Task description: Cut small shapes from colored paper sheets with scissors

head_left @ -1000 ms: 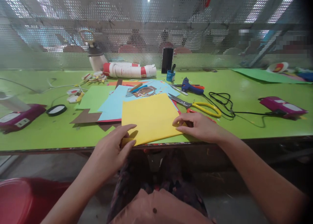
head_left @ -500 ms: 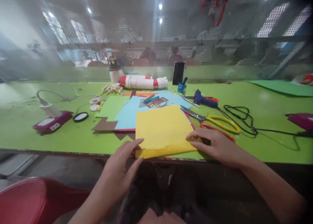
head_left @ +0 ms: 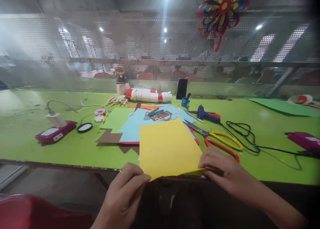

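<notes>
Lower centre of frame: I pinch a smooth, squarish yellow paper sheet (head_left: 168, 149) by its near corners, left hand (head_left: 127, 192) and right hand (head_left: 225, 171) both gripping. Metal-bladed, loop-handled scissors (head_left: 205, 133) lie right of centre.

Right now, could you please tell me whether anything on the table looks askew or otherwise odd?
No spill shows, but the light blue paper and brown paper, left of the yellow sheet, lie askew, their edges at different angles. The scissors near the right hand lie open, handles spread apart.
</notes>
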A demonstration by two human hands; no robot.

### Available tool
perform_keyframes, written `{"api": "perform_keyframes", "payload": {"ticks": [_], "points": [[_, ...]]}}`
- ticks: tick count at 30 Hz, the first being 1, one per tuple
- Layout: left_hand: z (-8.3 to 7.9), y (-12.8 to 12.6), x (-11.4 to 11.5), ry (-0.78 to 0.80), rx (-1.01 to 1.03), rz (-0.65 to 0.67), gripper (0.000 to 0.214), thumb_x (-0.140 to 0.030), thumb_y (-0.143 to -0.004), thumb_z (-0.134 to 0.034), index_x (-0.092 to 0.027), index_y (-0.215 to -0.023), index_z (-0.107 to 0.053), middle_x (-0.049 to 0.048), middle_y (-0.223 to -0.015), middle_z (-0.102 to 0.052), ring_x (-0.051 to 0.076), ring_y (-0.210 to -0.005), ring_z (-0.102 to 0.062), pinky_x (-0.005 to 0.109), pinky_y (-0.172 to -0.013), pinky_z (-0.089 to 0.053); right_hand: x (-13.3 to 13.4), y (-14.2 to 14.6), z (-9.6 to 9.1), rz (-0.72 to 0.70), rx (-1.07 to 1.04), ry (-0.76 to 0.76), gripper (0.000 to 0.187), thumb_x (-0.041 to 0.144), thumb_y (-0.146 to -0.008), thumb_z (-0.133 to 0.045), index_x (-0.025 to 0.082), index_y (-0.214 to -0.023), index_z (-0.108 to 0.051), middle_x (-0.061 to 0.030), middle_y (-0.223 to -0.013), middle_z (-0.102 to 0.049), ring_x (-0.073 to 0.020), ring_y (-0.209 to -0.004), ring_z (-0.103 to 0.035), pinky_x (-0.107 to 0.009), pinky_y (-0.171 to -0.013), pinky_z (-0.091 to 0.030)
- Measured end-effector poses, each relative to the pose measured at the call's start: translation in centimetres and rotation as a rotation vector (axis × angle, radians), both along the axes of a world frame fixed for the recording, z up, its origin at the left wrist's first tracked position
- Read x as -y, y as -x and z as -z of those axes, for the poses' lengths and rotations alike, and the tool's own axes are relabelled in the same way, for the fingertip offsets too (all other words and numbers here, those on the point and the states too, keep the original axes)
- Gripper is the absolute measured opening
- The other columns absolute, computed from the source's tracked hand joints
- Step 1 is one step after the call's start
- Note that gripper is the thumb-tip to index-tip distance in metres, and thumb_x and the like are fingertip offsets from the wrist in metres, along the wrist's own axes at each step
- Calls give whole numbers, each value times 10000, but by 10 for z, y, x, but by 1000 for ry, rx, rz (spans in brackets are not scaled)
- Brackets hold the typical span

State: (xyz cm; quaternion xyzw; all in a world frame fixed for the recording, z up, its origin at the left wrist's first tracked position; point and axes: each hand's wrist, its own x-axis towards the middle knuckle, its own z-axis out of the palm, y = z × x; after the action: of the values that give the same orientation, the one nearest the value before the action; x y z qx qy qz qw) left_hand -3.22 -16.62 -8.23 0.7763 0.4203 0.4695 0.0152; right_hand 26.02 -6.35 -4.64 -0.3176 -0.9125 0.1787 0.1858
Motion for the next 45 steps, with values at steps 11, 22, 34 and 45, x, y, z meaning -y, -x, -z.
{"api": "perform_keyframes", "payload": {"ticks": [11,22,34,45], "points": [[6,-6,-12,-87,46,-38,312,59,-815,-515,-161,-1021,-594,78,-940,-567,169,-984,-562,265,-845,-490,18,16,4,-13,-63,-203,149,60,-910,-450,172,-901,-547,-75,-918,-554,-200,-858,-505,-383,-772,-426],[-1,-5,-7,-85,7,-13,294,45,-815,-514,-166,-1003,-598,75,-911,-574,174,-976,-572,265,-819,-511,14,18,9,-29,-155,-215,162,58,-910,-456,192,-932,-544,-66,-921,-573,-190,-856,-529,-365,-782,-442],[3,-6,-4,48,-9,-32,221,5,-829,-532,-177,-933,-601,66,-923,-603,183,-1010,-591,303,-849,-502,15,11,5,-64,-111,-222,132,96,-902,-499,169,-908,-609,-99,-920,-619,-200,-874,-561,-384,-842,-443],[-19,6,-30,295,-108,-125,146,-146,-871,-513,-171,-807,-641,54,-812,-651,170,-802,-589,305,-715,-477,-9,15,-6,-22,-45,-96,150,225,-925,-483,189,-857,-612,-79,-849,-636,-205,-836,-574,-345,-760,-462]]}}
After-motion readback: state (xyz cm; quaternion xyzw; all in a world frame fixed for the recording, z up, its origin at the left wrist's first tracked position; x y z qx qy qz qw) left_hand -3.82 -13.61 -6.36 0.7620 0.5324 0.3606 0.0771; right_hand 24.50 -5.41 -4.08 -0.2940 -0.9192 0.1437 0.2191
